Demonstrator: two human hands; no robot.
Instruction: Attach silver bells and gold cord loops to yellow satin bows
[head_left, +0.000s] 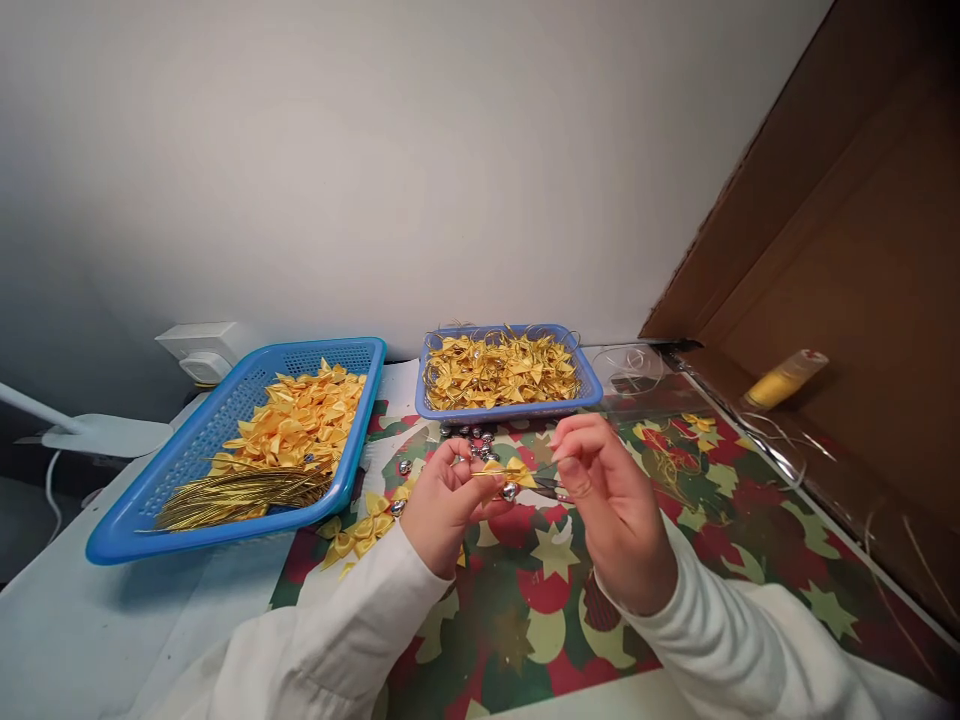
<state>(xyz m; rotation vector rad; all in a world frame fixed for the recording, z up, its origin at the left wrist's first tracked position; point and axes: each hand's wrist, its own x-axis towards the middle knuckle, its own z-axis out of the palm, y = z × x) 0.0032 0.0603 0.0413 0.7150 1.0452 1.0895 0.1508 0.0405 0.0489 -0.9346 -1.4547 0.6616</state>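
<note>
My left hand (448,505) is closed, pinching a gold ribbon bow (517,472) between thumb and fingers. A small silver bell (511,491) sits at the middle of that bow. Right beside it, my right hand (619,510) is closed with thumb and forefinger pressed together. From those fingers a thin, dark, pointed tool (547,480) reaches toward the bow; its exact kind is hard to make out. Loose silver bells (474,440) lie just beyond my hands. More gold bows (367,530) rest by my left wrist, partly covered by the sleeve.
A large blue basket (225,400) at left holds gold bows and a bundle of gold cords (240,495). Behind my hands, a smaller blue basket (510,411) contains bows with cord loops. Cord scraps (679,465) lie at right, near a cardboard wall (847,250) and a yellow spool (784,380).
</note>
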